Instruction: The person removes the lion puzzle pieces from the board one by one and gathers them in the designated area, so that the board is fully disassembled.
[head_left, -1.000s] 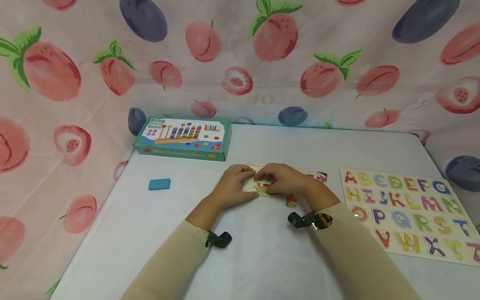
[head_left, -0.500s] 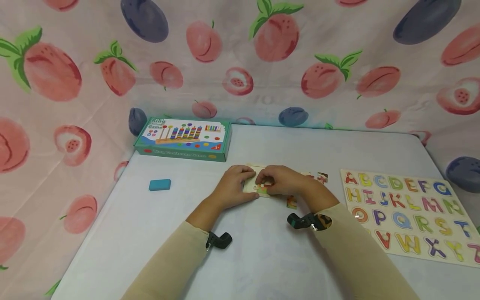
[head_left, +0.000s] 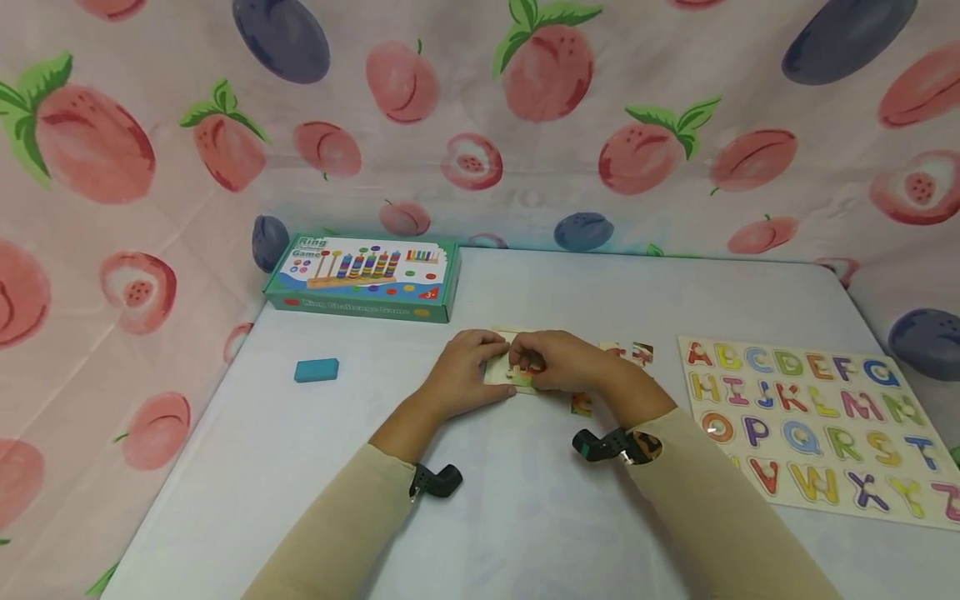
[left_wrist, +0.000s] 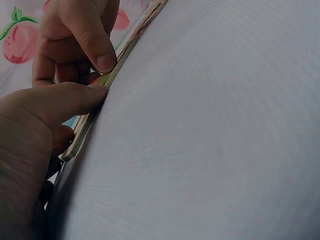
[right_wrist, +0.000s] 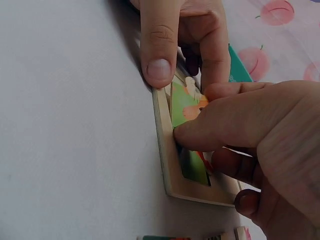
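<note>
A small wooden puzzle board (head_left: 497, 372) lies flat on the table in the head view. My left hand (head_left: 465, 371) grips its left end, thumb on the near edge and fingers at the far edge. My right hand (head_left: 567, 362) is over the board's right part. In the right wrist view, its thumb and fingers pinch a picture puzzle piece (right_wrist: 179, 106), green and orange, inside the recess of the board's frame (right_wrist: 167, 165). A dark green area shows in the recess beside it. The right fingers hide much of the picture.
Loose puzzle pieces lie right of the board, one (head_left: 642, 353) farther back and another (head_left: 581, 404) nearer. An alphabet board (head_left: 787, 460) is at the right. A teal block (head_left: 317, 370) and a green Ring Challenge Game box (head_left: 360, 287) stand at the left.
My right fingers have curled in slightly and shifted a little over the board. My left hand stays on the board's left end. The head view has shifted slightly.
</note>
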